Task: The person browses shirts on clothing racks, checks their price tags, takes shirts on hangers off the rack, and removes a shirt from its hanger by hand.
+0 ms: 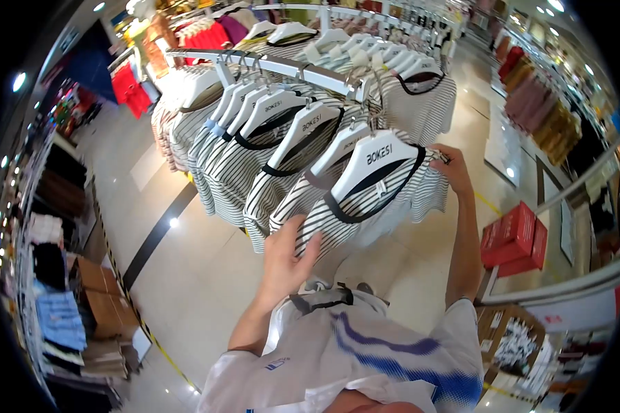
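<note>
Striped shirt (337, 233) hangs in front of you on a white hanger (377, 155), nearest of the row, close to the near end of the metal rail (282, 65). You have both hands at its shoulders. Your right hand (455, 168) is closed in a pinch on the cloth at the shoulder on its side. Your left hand (289, 249) is half spread at the opposite shoulder, thumb parted from the fingers, with cloth at them; you cannot tell how firmly it grips, since the fingers are partly behind the fabric.

Expect the shirt to be light, soft and limp, likely to sag or fold wherever the hanger does not back it, and hardly fragile. The shoulder seams seem the best hold; the black neckband (351, 219) looks stretchy, so you would do better not to pull there. The hanger looks stiff and smooth, so the cloth may slide on it.

Mind the neighbouring shirts (220, 168), which press close on the left and could snag sleeves or hooks. Pale floor (207, 275) spreads below and left of the rack, giving you more room there. On the right, well apart from your arm, stand red boxes (511, 237).
</note>
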Action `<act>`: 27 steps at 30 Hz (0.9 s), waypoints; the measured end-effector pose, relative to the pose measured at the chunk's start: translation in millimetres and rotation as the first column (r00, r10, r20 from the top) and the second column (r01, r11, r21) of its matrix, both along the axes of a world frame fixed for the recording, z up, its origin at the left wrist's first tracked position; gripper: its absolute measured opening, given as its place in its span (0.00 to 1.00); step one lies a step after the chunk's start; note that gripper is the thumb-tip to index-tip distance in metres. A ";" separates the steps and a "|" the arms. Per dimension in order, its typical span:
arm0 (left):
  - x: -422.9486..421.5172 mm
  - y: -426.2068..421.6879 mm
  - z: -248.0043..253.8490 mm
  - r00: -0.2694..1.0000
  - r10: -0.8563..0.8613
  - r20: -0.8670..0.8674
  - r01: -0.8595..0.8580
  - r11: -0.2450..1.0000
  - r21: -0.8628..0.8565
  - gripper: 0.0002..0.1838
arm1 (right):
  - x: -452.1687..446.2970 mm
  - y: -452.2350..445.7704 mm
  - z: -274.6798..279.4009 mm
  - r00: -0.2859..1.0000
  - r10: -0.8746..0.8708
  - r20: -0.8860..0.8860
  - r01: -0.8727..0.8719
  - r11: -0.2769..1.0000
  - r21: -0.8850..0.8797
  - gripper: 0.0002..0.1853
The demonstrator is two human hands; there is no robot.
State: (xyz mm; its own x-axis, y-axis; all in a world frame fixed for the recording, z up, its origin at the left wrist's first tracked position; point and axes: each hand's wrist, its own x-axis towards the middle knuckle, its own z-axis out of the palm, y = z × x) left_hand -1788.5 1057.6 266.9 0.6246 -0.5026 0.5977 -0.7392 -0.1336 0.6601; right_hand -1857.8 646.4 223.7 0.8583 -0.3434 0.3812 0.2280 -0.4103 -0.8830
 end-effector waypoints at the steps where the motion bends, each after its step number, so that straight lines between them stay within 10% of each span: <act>1: -5.1 -2.9 -3.0 0.992 0.008 -0.125 -0.006 1.000 0.010 0.16 | 6.9 -3.9 2.1 0.999 0.032 -0.031 -0.033 0.999 -0.027 0.18; 10: -50.9 -31.3 -21.6 0.956 0.237 -0.173 -0.234 0.971 0.040 0.16 | 44.1 -32.5 -24.0 0.974 0.220 -0.057 -0.222 0.975 -0.020 0.19; 18: -68.4 -34.3 -74.2 0.755 0.295 -0.586 -0.416 0.906 -0.080 0.24 | 68.6 -53.4 -39.2 0.948 0.316 -0.045 -0.319 0.945 -0.078 0.20; 22: -74.5 -34.4 -127.9 0.667 0.082 -0.741 -0.422 0.861 -0.285 0.27 | 70.3 -67.2 -70.7 0.917 0.398 0.038 -0.400 0.912 0.094 0.26; 27: -81.9 -28.6 -194.0 0.390 0.199 -0.899 -0.309 0.948 0.075 0.29 | 37.6 -79.5 -169.4 0.878 0.454 -0.150 -0.326 0.798 0.506 0.31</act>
